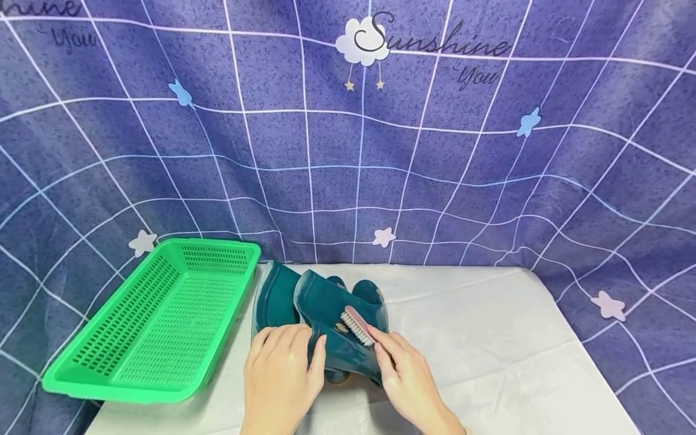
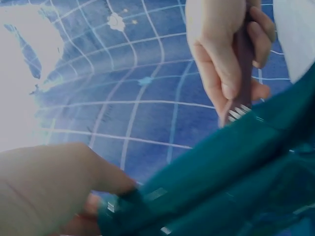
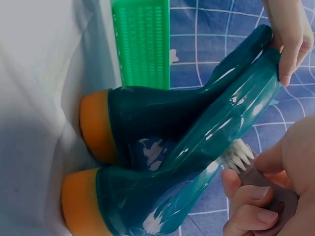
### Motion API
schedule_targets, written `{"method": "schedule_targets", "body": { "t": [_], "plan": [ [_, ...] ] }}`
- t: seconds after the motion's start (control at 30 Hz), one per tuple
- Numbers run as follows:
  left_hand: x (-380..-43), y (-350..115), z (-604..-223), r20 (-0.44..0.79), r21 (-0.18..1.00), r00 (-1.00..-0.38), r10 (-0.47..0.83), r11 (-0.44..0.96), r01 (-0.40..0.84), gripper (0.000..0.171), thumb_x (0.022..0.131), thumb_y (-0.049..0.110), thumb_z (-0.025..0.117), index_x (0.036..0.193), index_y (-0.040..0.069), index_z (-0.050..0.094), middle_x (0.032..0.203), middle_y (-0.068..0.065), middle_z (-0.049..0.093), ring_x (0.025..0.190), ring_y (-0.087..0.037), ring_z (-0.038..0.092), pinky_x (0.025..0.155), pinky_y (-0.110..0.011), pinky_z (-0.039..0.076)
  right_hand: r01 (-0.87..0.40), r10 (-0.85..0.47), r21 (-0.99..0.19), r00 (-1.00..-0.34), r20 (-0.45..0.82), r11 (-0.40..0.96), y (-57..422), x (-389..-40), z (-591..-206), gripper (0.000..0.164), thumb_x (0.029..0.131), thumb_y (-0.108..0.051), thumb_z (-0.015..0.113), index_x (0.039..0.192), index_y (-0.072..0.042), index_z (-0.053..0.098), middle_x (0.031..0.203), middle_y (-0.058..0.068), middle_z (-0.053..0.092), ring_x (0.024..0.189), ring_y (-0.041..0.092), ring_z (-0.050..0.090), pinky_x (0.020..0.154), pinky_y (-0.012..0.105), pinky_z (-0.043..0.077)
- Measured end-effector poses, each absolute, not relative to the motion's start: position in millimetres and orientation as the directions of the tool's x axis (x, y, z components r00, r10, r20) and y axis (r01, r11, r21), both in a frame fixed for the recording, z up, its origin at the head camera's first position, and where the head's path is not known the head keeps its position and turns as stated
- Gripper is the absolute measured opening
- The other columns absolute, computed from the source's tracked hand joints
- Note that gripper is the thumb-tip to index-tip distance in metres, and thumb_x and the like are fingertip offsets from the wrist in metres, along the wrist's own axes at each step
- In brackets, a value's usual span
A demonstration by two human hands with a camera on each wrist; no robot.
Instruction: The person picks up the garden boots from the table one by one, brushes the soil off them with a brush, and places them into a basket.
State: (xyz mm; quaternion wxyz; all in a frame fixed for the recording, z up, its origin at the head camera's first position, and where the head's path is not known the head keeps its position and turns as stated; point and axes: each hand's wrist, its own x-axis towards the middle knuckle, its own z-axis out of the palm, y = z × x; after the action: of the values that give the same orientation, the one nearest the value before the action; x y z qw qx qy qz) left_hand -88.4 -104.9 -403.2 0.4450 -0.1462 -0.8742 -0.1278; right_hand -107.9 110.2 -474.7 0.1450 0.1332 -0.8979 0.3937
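Observation:
A pair of glossy teal rain boots (image 1: 339,302) with orange soles (image 3: 81,196) stands on the white-covered table, shafts leaning over. My left hand (image 1: 283,368) grips one boot at the rim of its shaft, thumb on one side and fingers on the other, as the left wrist view shows. In my right hand (image 1: 408,374) is a scrub brush (image 1: 356,323) with a dull pink handle and pale bristles (image 3: 238,155). Those bristles lie against the side of that same boot's shaft, near a small tan patch (image 1: 342,327).
To the left sits a green perforated plastic basket (image 1: 163,396), partly over the table's edge. White cloth (image 1: 478,338) covers the table and is slightly wrinkled. Behind it hangs a blue curtain (image 1: 337,139) with a grid and star pattern.

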Motion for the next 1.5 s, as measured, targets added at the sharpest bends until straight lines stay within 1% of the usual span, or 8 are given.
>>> {"method": "schedule_targets", "body": {
  "t": [0.13,0.27,0.4,0.57,0.7,0.87,1.17,1.5],
  "plan": [
    [-86,-95,-391,0.748,0.125,-0.649,0.141,0.93,0.346,0.017,0.089,0.021,0.079,0.085,0.005,0.075,0.092,-0.007,0.077,0.089,-0.028,0.073,0.075,-0.042,0.063,-0.368,-0.104,-0.695,-0.914,0.392,0.618,111,-108,-473,0.038,0.106,-0.014,0.065,0.141,-0.028,0.071,0.089,-0.02,0.059,0.068,-0.004,0.045,0.06,0.017,0.041],
    [-86,-85,-388,0.701,0.279,-0.712,0.049,0.899,0.337,0.015,0.086,0.016,0.084,0.087,0.006,0.073,0.095,-0.007,0.074,0.094,-0.028,0.071,0.078,-0.045,0.064,-0.391,-0.087,-0.709,-0.901,0.425,0.587,112,-108,-473,0.038,0.106,-0.012,0.066,0.14,-0.027,0.072,0.09,-0.018,0.059,0.068,-0.005,0.045,0.059,0.017,0.041],
    [-87,-78,-396,0.665,0.457,-0.738,-0.117,0.845,0.277,0.022,0.085,0.021,0.087,0.084,0.01,0.068,0.095,-0.005,0.065,0.081,-0.025,0.067,0.067,-0.046,0.06,-0.409,-0.087,-0.706,-0.891,0.446,0.578,113,-108,-473,0.038,0.105,-0.012,0.066,0.14,-0.027,0.072,0.09,-0.019,0.061,0.069,-0.005,0.047,0.06,0.016,0.042],
    [-90,-78,-407,0.602,0.577,-0.767,-0.222,0.785,0.226,0.031,0.085,0.022,0.088,0.084,0.014,0.058,0.126,-0.012,0.06,0.064,-0.015,0.058,0.053,-0.035,0.048,-0.443,-0.126,-0.694,-0.88,0.459,0.567,111,-108,-472,0.039,0.104,-0.011,0.067,0.139,-0.027,0.072,0.09,-0.019,0.06,0.07,-0.005,0.047,0.061,0.015,0.043],
    [-93,-82,-410,0.594,0.597,-0.773,-0.221,0.765,0.24,0.028,0.085,0.015,0.087,0.086,0.014,0.058,0.137,-0.01,0.065,0.06,-0.014,0.058,0.053,-0.032,0.046,-0.456,-0.177,-0.681,-0.88,0.441,0.573,109,-109,-474,0.039,0.104,-0.01,0.067,0.139,-0.026,0.072,0.089,-0.019,0.059,0.07,-0.005,0.046,0.06,0.016,0.043],
    [-96,-86,-412,0.601,0.591,-0.774,-0.202,0.763,0.26,0.026,0.084,0.011,0.086,0.089,0.013,0.06,0.13,-0.008,0.071,0.085,-0.025,0.072,0.057,-0.039,0.051,-0.408,-0.17,-0.669,-0.903,0.394,0.621,111,-116,-481,0.037,0.104,-0.011,0.068,0.138,-0.027,0.073,0.09,-0.017,0.064,0.07,-0.004,0.047,0.062,0.018,0.043],
    [-95,-90,-410,0.617,0.569,-0.772,-0.151,0.764,0.304,0.031,0.083,0.005,0.086,0.086,0.014,0.057,0.13,-0.008,0.072,0.097,-0.03,0.075,0.057,-0.038,0.052,-0.452,-0.15,-0.649,-0.872,0.466,0.612,107,-115,-476,0.038,0.105,-0.013,0.067,0.14,-0.029,0.072,0.093,-0.017,0.064,0.074,-0.004,0.049,0.064,0.016,0.044],
    [-93,-93,-408,0.575,0.575,-0.811,-0.108,0.758,0.307,0.033,0.085,0.001,0.083,0.084,0.015,0.053,0.129,-0.006,0.072,0.078,-0.019,0.066,0.054,-0.026,0.043,-0.419,-0.16,-0.583,-0.882,0.443,0.696,108,-110,-480,0.036,0.102,-0.013,0.07,0.135,-0.027,0.075,0.096,-0.015,0.07,0.074,-0.003,0.05,0.064,0.022,0.046]
  ]
}}
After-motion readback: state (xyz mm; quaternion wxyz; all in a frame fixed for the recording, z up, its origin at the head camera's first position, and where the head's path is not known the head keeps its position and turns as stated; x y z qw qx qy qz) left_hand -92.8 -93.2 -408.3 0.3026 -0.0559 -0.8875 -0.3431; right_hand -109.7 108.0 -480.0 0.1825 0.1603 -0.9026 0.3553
